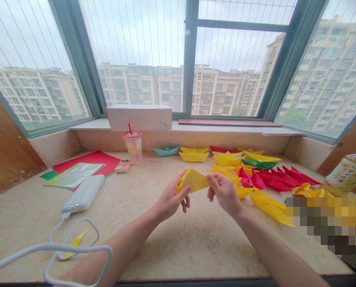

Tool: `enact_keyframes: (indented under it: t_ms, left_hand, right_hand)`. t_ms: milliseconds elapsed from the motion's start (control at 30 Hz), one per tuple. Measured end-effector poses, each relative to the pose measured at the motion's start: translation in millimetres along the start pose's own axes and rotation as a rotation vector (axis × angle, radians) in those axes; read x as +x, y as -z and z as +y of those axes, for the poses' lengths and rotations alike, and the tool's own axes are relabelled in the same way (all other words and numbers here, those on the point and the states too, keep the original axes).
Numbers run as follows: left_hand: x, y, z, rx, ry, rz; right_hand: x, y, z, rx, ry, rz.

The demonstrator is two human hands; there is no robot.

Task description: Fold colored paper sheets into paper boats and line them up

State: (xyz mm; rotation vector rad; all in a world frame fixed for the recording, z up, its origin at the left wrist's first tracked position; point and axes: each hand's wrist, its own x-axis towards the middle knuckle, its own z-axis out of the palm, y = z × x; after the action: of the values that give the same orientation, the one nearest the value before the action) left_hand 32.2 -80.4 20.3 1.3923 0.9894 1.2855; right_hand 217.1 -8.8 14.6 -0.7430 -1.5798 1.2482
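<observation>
A folded piece of yellow paper point(197, 180) is held up between my two hands, above the middle of the counter. My left hand point(174, 195) grips its left end, thumb across the front face. At the right corner my right hand point(224, 192) pinches the paper between thumb and fingers. Beyond and to the right stand folded paper boats: a blue boat point(166, 151), yellow boats point(194, 155), a green boat point(262, 164). Several red folded papers point(278, 179) lie behind my right hand, with a long yellow folded paper point(270, 205) beside my right forearm.
On the left are red paper sheets point(101, 161), a booklet point(76, 174), a white power bank point(83, 193) and its looped cable point(76, 248). A plastic cup point(133, 147) and a small packet point(123, 166) stand farther back. A bottle point(349, 169) is at right; a white box point(139, 117) sits on the sill.
</observation>
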Motion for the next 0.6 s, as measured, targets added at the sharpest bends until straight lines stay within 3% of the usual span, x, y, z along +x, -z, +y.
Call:
enact_keyframes:
  t_ms: [333, 600]
  left_hand:
    - [1.5, 5.7, 2.7, 0.147, -0.024, 0.125]
    - [-1.7, 6.0, 5.3, -0.048, -0.134, 0.016]
  right_hand:
    - [-4.6, -4.4, -4.2, 0.033, 0.086, -0.090]
    - [-3.0, 1.2, -3.6, 0.129, 0.077, -0.121]
